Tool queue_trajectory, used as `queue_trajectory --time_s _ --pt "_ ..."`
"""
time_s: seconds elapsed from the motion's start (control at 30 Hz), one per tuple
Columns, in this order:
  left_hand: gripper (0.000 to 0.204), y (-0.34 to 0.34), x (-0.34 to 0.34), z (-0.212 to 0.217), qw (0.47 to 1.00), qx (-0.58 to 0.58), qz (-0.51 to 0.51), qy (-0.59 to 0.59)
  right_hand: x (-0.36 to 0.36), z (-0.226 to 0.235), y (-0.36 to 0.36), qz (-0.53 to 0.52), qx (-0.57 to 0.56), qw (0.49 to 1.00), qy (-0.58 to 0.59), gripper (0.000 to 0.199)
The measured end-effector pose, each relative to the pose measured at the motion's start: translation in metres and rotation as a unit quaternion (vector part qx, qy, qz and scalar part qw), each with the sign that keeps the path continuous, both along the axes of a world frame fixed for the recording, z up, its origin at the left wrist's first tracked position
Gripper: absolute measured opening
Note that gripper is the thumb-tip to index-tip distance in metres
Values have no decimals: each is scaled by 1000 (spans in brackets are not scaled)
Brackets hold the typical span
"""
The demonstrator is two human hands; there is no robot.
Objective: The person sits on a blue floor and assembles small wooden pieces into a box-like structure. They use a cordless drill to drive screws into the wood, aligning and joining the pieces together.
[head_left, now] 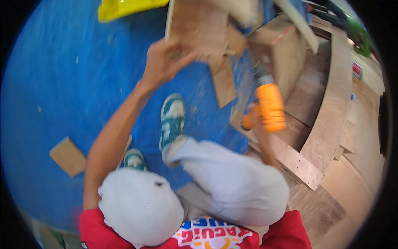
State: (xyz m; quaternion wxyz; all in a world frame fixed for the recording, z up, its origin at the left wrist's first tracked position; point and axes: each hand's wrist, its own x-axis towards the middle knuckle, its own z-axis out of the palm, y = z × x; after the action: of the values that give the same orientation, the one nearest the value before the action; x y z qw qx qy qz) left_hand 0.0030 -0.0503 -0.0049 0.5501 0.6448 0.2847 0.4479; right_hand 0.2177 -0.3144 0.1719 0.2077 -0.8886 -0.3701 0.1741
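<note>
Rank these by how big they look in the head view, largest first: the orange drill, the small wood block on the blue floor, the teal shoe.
1. Orange drill.
2. Teal shoe, close behind the drill; motion blur makes that order unsure.
3. Small wood block.

Woodworking workshop, plywood offcuts (224, 83), orange drill (270, 107)

Yellow plastic bag/package (124, 8) lying on the blue floor (54, 83) at 12 o'clock, crumpled, glossy, cut off by the upper rim. Small red-and-white rectangular label or sign (356, 69) showing at 2 o'clock on the pale surface beyond the curved plywood frame (331, 108); too blurred to tell more. No screens showing.
</note>
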Motion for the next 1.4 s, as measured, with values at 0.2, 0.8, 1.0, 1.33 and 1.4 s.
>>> queue_trajectory --time_s 0.2,0.8,1.0,1.33,1.4 --pt "26 -4 -1 22 996 -82 -7 17 49 -139 -35 -48 -58 992 -101 43" --pt "25 -14 -1 22 996 -86 -6 32 30 -143 7 -19 -115 991 -68 87" --pt "23 -18 -1 18 992 -120 -23 33 -25 -87 81 161 22 978 128 95" --pt "24 -19 -1 20 988 -152 -28 26 -3 -109 126 97 145 894 413 61" --pt "24 -20 0 17 989 -141 -26 22 2 -113 132 108 126 894 417 52"
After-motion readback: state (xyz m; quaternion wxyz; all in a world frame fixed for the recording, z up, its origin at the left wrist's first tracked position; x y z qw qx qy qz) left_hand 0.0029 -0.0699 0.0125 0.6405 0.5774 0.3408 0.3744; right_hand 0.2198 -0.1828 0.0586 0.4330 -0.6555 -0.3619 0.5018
